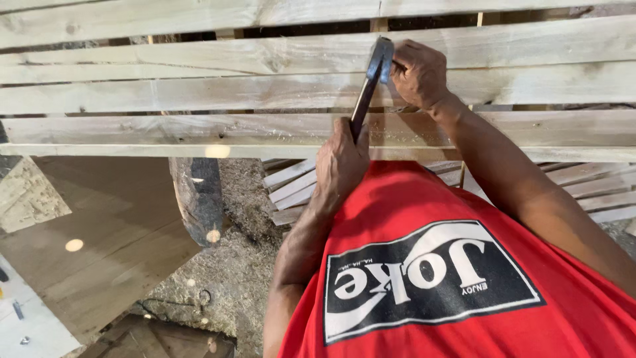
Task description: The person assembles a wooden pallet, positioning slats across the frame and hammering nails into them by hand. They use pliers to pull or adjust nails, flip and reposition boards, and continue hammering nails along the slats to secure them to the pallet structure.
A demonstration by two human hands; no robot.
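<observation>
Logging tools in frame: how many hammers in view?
1. The hammer is gripped by its handle in the left hand, head against the wooden slats beside the right hand. Others may be hidden under the slats.

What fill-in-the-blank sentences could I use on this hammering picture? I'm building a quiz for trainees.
1. The left hand holds the hammer by its ____.
2. The right hand rests on a pale wooden ____, beside the hammer's head.
3. The person wears a ____ shirt with a black and white print.

Missing words: handle; slat; red
</observation>
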